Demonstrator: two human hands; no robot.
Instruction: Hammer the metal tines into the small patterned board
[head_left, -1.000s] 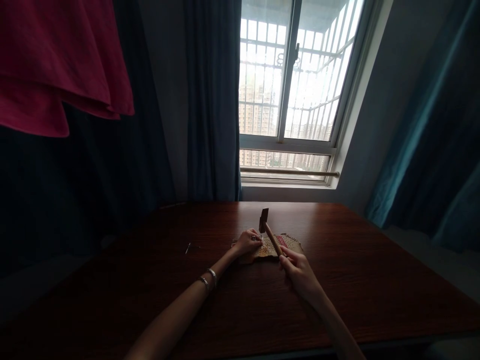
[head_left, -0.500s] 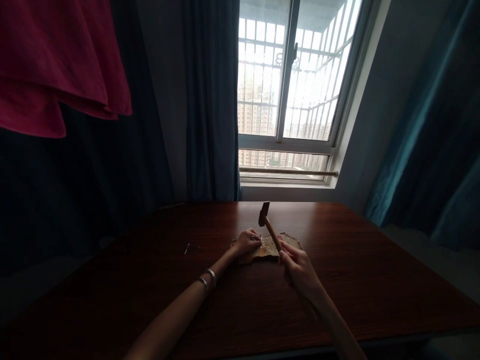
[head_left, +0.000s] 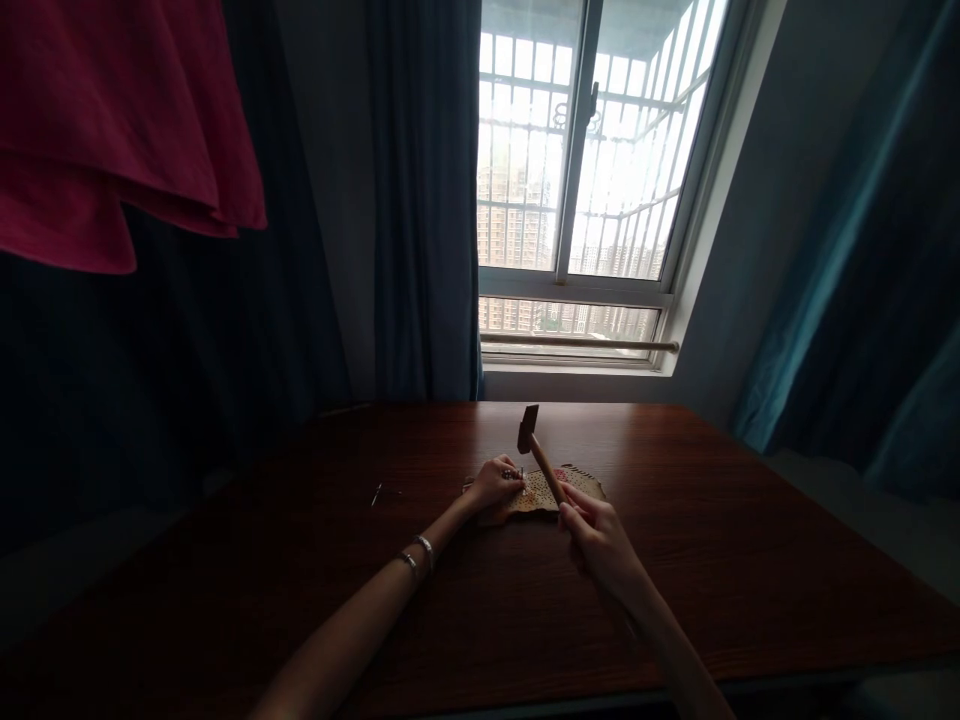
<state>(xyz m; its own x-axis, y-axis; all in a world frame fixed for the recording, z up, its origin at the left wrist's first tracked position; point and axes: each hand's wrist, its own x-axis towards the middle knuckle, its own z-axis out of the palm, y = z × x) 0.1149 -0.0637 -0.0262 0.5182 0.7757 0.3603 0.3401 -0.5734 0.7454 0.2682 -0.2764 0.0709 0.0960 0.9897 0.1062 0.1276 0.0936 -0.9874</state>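
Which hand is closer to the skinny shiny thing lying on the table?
Left. The left hand is right of the shiny thing; the right hand, holding the hammer, is farther right.

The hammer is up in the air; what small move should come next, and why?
Probably a light downward tap: the right hand grips the hammer by its handle, head raised, while the left hand seems to pinch a thin upright tool at the dotted slab.

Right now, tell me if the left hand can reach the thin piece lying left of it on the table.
Probably yes: nothing visible stands between the left hand and the thin piece, though the hand would have to leave the spotted board.
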